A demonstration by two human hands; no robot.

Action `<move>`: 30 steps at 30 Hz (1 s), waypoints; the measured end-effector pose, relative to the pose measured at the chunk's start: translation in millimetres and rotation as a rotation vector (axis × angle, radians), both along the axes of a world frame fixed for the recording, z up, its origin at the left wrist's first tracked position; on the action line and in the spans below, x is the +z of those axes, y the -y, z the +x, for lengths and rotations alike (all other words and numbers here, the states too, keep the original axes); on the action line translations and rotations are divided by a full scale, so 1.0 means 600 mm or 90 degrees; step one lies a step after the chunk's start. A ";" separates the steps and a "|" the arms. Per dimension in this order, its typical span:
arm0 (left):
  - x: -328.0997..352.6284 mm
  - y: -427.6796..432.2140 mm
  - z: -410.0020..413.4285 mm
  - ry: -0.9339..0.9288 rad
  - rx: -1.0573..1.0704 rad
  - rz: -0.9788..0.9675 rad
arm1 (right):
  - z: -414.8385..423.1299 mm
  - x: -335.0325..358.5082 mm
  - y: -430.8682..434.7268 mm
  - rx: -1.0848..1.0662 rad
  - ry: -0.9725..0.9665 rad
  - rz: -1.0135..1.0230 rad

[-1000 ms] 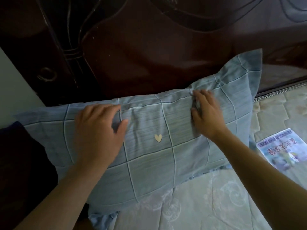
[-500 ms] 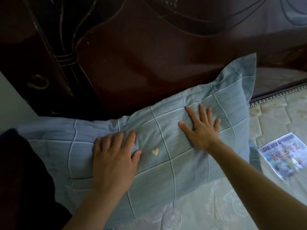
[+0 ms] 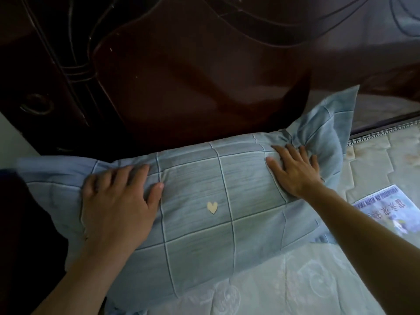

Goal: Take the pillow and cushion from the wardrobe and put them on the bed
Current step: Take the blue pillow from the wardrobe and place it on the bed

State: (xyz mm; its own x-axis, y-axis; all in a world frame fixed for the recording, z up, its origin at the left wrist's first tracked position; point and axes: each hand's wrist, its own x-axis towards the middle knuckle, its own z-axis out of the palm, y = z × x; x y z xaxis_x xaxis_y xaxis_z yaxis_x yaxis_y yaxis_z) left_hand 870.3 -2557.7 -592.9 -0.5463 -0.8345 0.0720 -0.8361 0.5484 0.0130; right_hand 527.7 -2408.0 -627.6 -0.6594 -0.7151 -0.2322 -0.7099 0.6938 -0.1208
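A light blue checked pillow (image 3: 204, 223) with a small cream heart lies flat on the bed's pale mattress (image 3: 284, 287), its long side against the dark wooden headboard (image 3: 193, 76). My left hand (image 3: 118, 205) rests palm down on the pillow's left part, fingers spread. Near the right end, my right hand (image 3: 295, 169) presses flat on the pillow, and the cover's loose flap sticks up beyond it. Neither hand grips the fabric. No cushion is in view.
A printed label (image 3: 386, 210) lies on the quilted mattress at the right. A dark cloth (image 3: 27, 235) covers the bed's left side beside the pillow. A pale wall (image 3: 11, 137) shows at far left.
The pillow went from tilted against the headboard to lying flat. Both hands let go of its top edge, slid outward toward the ends and now press on it.
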 end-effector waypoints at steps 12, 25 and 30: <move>0.018 0.017 -0.008 -0.026 -0.045 -0.053 | 0.027 0.038 0.043 -0.018 -0.089 -0.302; 0.039 -0.036 0.003 -0.191 -0.016 -0.077 | 0.047 0.045 0.034 -0.120 -0.078 -0.371; 0.037 0.000 -0.026 -0.215 -0.061 -0.114 | 0.062 0.028 -0.031 -0.145 -0.227 -0.307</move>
State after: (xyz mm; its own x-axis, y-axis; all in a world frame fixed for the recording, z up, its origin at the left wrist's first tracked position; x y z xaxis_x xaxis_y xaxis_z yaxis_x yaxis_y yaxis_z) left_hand 855.0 -2557.9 -570.5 -0.5419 -0.7389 0.4004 -0.7461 0.6423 0.1755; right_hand 564.8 -2389.6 -610.8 -0.7846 -0.5173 0.3418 -0.6052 0.7588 -0.2409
